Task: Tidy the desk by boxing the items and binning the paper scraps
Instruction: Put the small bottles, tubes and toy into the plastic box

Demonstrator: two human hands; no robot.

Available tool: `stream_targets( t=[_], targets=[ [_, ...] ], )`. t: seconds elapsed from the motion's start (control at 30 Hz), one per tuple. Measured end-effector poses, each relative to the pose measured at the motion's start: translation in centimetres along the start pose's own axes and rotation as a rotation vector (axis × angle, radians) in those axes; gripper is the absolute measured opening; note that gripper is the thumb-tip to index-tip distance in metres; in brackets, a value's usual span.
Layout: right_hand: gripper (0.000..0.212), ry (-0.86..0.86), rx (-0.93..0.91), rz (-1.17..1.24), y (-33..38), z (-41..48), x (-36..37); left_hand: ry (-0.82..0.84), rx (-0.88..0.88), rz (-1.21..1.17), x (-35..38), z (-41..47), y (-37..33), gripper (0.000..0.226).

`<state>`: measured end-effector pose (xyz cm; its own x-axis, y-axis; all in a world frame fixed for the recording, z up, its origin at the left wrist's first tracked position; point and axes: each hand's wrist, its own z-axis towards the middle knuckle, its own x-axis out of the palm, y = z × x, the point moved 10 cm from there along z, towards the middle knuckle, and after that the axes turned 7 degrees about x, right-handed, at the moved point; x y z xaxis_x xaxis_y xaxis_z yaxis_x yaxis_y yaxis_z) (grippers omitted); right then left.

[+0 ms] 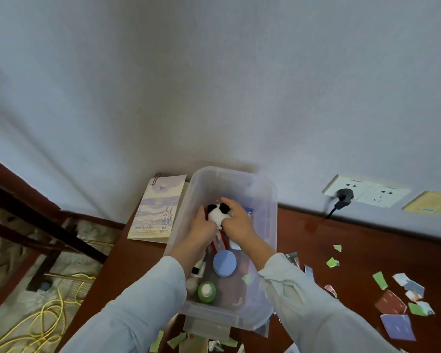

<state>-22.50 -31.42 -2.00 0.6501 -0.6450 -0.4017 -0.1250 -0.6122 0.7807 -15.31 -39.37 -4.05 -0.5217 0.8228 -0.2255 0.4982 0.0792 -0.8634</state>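
Observation:
A clear plastic box (pixel 270 189) stands on the brown desk (pixel 354 240) against the wall. Both my hands reach inside it. My left hand (pixel 201 230) and my right hand (pixel 236 220) together grip a small black-and-white panda plush (pixel 217 213) with a red strap hanging below. In the box lie a round blue lid (pixel 224 263), a green bottle (pixel 206 292) and a small white tube with a black cap (pixel 198 268). Torn paper scraps (pixel 397 301) are scattered on the desk to the right, and more paper scraps (pixel 176 340) lie by the box's near edge.
A notebook (pixel 155 210) with a cloud cover lies left of the box. Wall sockets (pixel 367 192) with a black plug sit at the right, beside a yellow card (pixel 430 203). Yellow cable (pixel 49 314) lies on the floor to the left, under a dark wooden frame (pixel 36 225).

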Motion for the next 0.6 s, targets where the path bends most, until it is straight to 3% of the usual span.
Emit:
stream_targets(
  t=[0.3,0.6],
  targets=[
    [0.061,0.012,-0.003,0.07,0.1,-1.9,-1.0,-0.043,0.006,-0.045,-0.2,-1.6,-0.9,0.047],
    [0.038,-0.17,-0.092,0.381,0.5,-9.1,-5.8,-0.03,0.049,-0.209,0.1,-8.3,-2.6,0.034]
  ],
)
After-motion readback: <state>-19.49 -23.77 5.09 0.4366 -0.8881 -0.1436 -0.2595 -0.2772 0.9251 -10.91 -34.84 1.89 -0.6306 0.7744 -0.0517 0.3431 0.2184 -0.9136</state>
